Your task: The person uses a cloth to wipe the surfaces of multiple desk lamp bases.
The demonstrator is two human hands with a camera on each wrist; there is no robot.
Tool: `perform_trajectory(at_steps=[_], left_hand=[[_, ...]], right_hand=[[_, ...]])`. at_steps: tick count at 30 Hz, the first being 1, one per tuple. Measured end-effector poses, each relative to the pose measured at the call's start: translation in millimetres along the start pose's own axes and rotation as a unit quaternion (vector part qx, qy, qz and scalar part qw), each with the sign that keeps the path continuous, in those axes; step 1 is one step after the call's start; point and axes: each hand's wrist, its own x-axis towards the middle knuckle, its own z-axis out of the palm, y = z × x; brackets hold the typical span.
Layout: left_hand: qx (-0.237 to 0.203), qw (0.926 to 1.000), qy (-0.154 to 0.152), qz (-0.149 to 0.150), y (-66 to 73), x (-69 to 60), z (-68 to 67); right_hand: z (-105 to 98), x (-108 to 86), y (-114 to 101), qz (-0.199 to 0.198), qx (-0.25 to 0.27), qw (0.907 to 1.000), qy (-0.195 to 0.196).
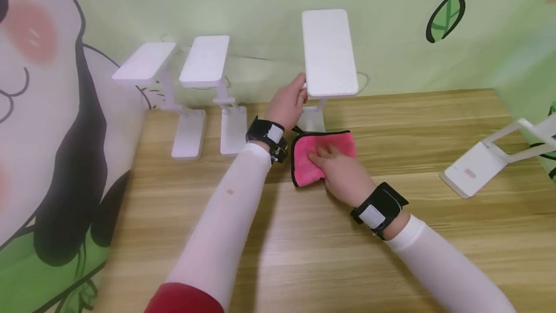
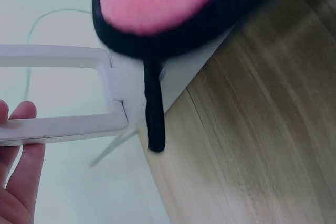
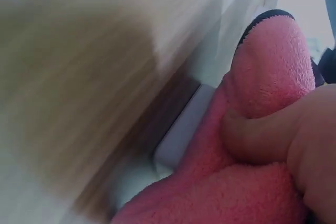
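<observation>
A white folding desk lamp (image 1: 330, 52) stands near the wall, its flat head raised. My left hand (image 1: 286, 105) grips the lamp's arm; in the left wrist view the fingers (image 2: 26, 166) wrap one bar of its frame-shaped arm (image 2: 58, 129). My right hand (image 1: 347, 175) holds a pink cloth (image 1: 306, 158) with black edging over the front of the lamp's base (image 1: 312, 120). In the right wrist view the thumb sinks into the bunched cloth (image 3: 273, 72), next to the base's edge (image 3: 184, 129). The cloth's black loop (image 2: 155, 108) hangs down in the left wrist view.
Two more white lamps, a nearer one (image 1: 206, 59) and a far-left one (image 1: 147, 62), stand left of my left hand. Another lamp (image 1: 473, 170) is at the right. The wooden table (image 1: 304, 255) meets a green wall (image 1: 260, 4) behind; thin cables run along it.
</observation>
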Motion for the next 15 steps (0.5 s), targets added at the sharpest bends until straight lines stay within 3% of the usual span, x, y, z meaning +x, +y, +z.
perform_trajectory(at_steps=[6,10,15], left_hand=[[0.012,0.9999,0.003,0.011,0.0,2.6,4.4],[0.006,0.9999,-0.005,0.015,0.9,3.3,5.5],[0.003,0.9997,-0.011,0.019,2.3,4.2,6.1]], right_hand=[[1.1,38.4,11.0,0.001,0.037,0.9987,-0.034],[4.8,63.5,28.7,0.020,0.054,0.9979,-0.031],[4.3,66.6,43.6,0.030,0.056,0.9978,-0.021]])
